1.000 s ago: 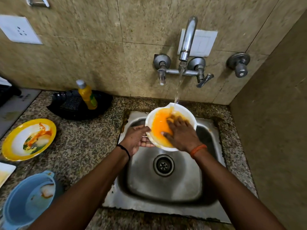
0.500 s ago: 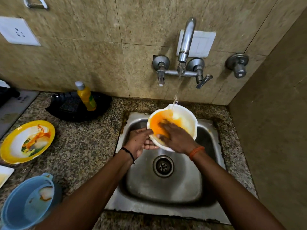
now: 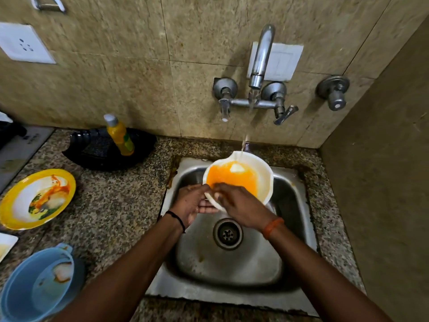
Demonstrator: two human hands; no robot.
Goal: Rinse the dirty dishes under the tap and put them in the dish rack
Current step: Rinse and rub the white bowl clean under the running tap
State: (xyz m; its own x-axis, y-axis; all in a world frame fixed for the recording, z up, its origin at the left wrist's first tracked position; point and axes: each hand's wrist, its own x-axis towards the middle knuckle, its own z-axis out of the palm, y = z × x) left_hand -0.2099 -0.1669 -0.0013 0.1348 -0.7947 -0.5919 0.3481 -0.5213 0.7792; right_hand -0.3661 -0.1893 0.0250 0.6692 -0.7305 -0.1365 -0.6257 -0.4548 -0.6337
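Observation:
A white bowl [image 3: 262, 173] smeared orange inside is held tilted over the steel sink [image 3: 232, 263], under the running tap [image 3: 261, 56]. Water falls onto its far rim. My left hand [image 3: 191, 204] grips the bowl's near-left rim, thumb on top and fingers underneath. My right hand [image 3: 239, 206] lies across the near rim with its fingertips at the bowl's inner edge; how its fingers are set is blurred.
On the granite counter to the left lie a dirty yellow-rimmed plate [image 3: 14, 205], a blue pot [image 3: 34, 291] with residue and a white dish corner [image 3: 5, 246]. A yellow soap bottle [image 3: 120, 135] stands on a black rack [image 3: 104, 154] by the wall. A wall rises at the right.
My right hand slid from the middle of the bowl back to its near rim. More of the orange inside now shows, with a washed white patch under the stream.

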